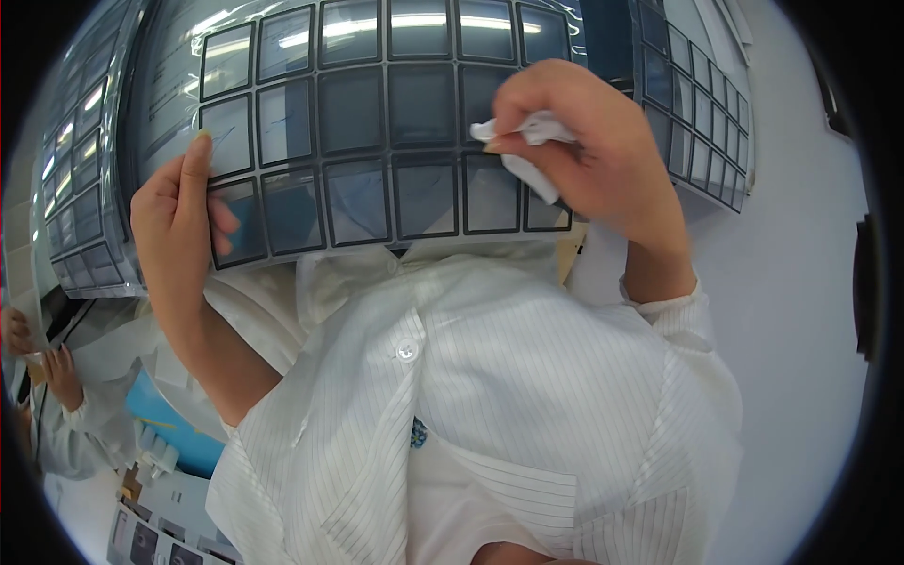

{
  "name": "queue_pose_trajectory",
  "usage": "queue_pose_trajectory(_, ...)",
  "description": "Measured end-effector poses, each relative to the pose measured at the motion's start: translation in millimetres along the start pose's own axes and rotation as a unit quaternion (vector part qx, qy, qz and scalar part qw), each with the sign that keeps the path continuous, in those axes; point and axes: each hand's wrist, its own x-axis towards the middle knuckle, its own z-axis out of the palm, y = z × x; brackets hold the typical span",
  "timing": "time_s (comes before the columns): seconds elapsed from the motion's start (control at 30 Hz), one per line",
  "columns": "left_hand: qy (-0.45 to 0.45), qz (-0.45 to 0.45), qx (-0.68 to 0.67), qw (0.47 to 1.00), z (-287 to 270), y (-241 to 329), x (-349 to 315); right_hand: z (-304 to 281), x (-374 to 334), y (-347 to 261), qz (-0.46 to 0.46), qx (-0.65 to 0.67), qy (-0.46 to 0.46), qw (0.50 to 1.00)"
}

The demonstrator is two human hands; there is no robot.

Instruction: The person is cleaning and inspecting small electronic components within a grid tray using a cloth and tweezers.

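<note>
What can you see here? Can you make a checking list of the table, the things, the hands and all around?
Surface: pale table, bare at the right.
Job's things: gridded tray of dark glossy square panels, held up; crumpled white wipe against it.
Clutter: more gridded trays at left and right.
Grippers: left hand grips the tray's left edge; right hand pinches the wipe in its fingers.
Cables: nothing seen.
Surroundings: striped white coat; another person's hands at far left.
</note>
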Motion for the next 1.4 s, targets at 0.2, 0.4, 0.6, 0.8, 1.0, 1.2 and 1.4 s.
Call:
queue_pose_trajectory(0.2, -0.015, 0.007, -0.009, 1.000, -1, -1, 1, 11, 11, 0, -0.015, -0.074, -0.103, 0.992)
queue_pose_trajectory(0.4, 0.004, -0.004, -0.010, 1.000, 2, -1, -1, 0, 10, -5, 0.052, 0.010, -0.156, 0.986)
queue_pose_trajectory(0.6, 0.013, -0.009, -0.010, 1.000, 3, 8, -4, -55, -17, -2, 0.163, -0.104, -0.137, 0.971)
queue_pose_trajectory(0.8, 0.012, -0.019, 0.006, 1.000, 2, 1, -2, -34, -23, 4, 0.133, -0.061, -0.033, 0.989)
queue_pose_trajectory(1.0, 0.010, -0.012, -0.015, 1.000, 1, -4, -2, -25, -19, 5, 0.036, -0.069, -0.101, 0.992)
queue_pose_trajectory(1.2, 0.005, -0.003, -0.007, 1.000, 1, -3, -2, -45, -25, 3, 0.096, 0.003, -0.029, 0.995)
queue_pose_trajectory(1.4, 0.016, -0.011, 0.000, 1.000, 2, -1, -3, -26, -31, 4, 0.092, -0.073, -0.051, 0.992)
